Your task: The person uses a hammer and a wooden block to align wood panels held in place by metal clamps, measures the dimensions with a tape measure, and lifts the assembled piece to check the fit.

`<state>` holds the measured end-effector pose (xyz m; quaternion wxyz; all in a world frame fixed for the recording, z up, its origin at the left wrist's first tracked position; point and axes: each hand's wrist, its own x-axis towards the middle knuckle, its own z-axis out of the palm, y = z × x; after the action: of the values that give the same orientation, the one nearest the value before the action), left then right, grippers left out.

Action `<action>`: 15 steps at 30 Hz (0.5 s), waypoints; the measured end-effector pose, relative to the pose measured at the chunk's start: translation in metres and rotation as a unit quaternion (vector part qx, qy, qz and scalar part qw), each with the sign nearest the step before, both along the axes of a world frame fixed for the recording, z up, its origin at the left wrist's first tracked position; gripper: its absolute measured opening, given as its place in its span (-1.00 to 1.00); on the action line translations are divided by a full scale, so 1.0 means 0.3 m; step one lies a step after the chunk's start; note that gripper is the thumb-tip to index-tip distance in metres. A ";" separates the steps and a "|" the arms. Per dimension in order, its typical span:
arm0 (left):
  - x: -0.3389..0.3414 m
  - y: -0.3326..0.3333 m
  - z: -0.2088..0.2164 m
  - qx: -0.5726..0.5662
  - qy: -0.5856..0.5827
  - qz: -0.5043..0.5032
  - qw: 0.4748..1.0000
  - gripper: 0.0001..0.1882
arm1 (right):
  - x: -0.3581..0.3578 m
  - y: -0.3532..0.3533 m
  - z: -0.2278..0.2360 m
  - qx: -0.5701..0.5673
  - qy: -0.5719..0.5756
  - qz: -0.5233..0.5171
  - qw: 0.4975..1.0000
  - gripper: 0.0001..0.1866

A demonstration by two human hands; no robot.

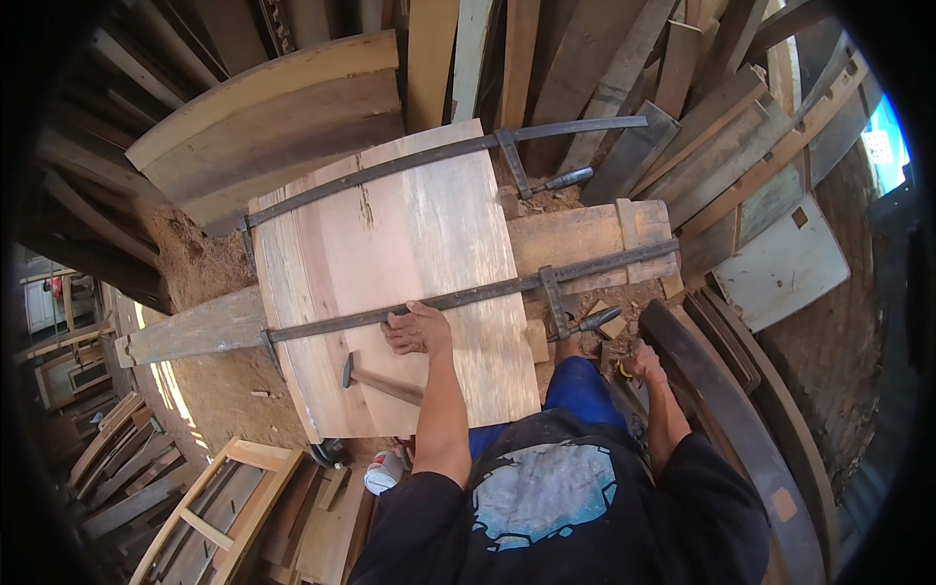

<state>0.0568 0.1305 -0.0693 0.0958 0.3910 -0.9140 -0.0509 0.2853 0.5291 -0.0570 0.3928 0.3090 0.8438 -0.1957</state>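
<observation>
A pale panel of edge-joined wooden boards [390, 244] lies in front of me. Two dark steel bar clamps cross it: the far bar clamp [390, 177] and the near bar clamp [487, 292]. My left hand [421, 331] rests on the panel with its fingers laid out, touching the near clamp's bar. Just beside it lies a hammer [385, 386], its handle partly behind my forearm. My right hand [643, 364], low at my right side, is closed on a small yellow-and-black thing [623, 370] that is mostly hidden.
Under the panel runs a thick wooden beam [575, 239]. Clamp screw handles [597, 319] stick out at its right. Dark curved timbers [731, 429] stand close by my right arm. A wooden frame [229, 507] and a white container [383, 473] are at lower left. Planks [604, 78] lean behind.
</observation>
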 end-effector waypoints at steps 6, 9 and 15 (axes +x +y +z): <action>0.124 -0.126 0.128 0.154 -0.017 -0.153 0.976 -0.33 | -0.219 -0.046 0.078 -0.078 0.286 -0.060 0.953 -0.46; 0.225 -0.187 0.238 0.173 -0.015 -0.230 0.958 -0.31 | -0.318 -0.063 0.113 -0.107 0.339 -0.048 0.934 -0.51; 0.554 -0.486 0.244 0.088 -0.018 0.026 0.996 -0.20 | -0.383 -0.283 0.251 0.074 0.149 0.311 0.936 -0.49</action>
<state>0.2229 -0.0153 0.0038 0.0462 0.4227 -0.8968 -0.1221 0.1705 0.4443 0.0182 0.2801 0.0267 0.9586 -0.0450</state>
